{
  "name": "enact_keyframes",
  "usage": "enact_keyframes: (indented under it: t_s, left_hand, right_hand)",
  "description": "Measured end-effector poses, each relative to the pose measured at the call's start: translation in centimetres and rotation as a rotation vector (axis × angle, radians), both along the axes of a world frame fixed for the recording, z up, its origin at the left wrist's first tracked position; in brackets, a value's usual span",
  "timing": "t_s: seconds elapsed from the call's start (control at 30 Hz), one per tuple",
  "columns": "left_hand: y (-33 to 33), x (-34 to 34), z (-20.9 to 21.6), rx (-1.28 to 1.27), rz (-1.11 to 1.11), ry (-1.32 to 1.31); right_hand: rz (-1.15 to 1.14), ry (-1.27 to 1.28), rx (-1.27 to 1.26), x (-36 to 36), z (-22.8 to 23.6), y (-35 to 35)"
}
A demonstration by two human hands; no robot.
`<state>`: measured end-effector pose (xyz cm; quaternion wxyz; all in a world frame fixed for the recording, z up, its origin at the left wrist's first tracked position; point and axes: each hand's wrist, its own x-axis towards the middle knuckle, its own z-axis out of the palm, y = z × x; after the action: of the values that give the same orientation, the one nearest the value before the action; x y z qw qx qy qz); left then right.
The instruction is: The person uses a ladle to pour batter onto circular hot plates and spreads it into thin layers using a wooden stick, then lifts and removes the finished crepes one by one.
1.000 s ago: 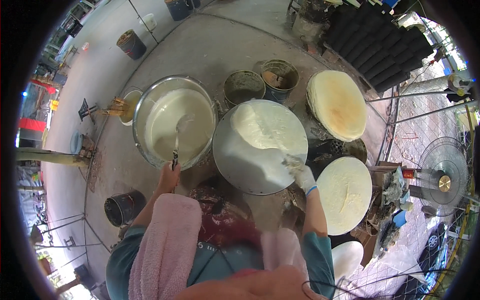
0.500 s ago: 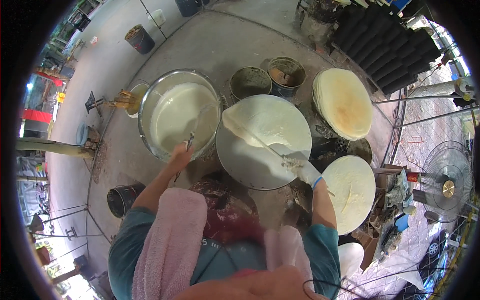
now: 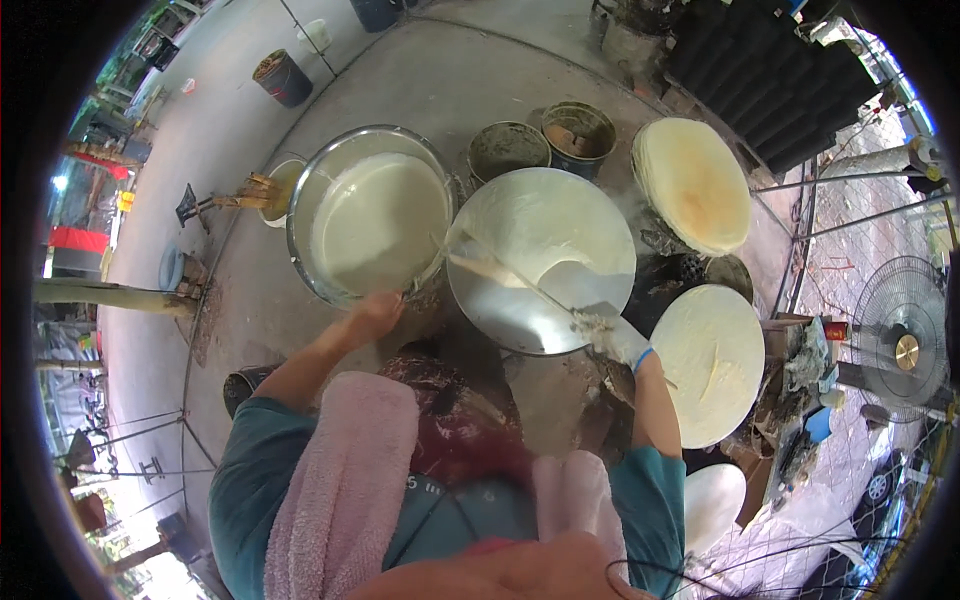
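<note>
My left hand (image 3: 377, 314) is closed round the handle of a batter-coated stick-like tool (image 3: 437, 258), by the near right rim of a wide metal bowl (image 3: 300, 262) of pale batter (image 3: 365, 225). The tool's far end is blurred. On my right hand (image 3: 622, 345) is a whitish glove with a blue cuff, closed on a long thin-handled spreader (image 3: 535, 285). Its handle crosses a round griddle (image 3: 515, 328), with the pale blade near the griddle's left side. White batter (image 3: 560, 215) coats much of the griddle, while a grey patch shows at the front and right.
A stack of round flatbreads (image 3: 690, 190) stands at the far right. Nearer lies another pale round sheet (image 3: 707, 365). Two dirty buckets (image 3: 508, 150) stand behind the griddle. A pail with wooden handles (image 3: 285, 190) is left of the bowl; a fan (image 3: 905, 350) is at right.
My left hand and its tool have moved towards the bowl's near right rim. The spreader's blade has turned on the griddle, and batter now covers more of the left side. The view has shifted slightly.
</note>
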<state>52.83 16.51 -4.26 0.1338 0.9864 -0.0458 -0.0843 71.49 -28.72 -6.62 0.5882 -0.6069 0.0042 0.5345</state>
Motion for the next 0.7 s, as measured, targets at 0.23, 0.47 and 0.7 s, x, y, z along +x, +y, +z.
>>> enact_keyframes:
  t_s: [0.23, 0.47, 0.7]
  left_hand:
    - [-1.9, -2.5, 0.3, -0.178, -0.3, 0.199]
    - [6.4, 0.4, 7.4, -0.737, 0.036, 0.059]
    - [17.1, -2.3, 5.9, -0.889, 0.383, -0.084]
  right_hand:
    - [-0.605, 0.219, 0.245, -17.1, -2.6, -1.3]
    - [-0.845, 0.216, 0.224, -15.5, 0.4, 24.8]
    - [-0.915, -0.359, -0.66, -15.1, -6.2, 33.6]
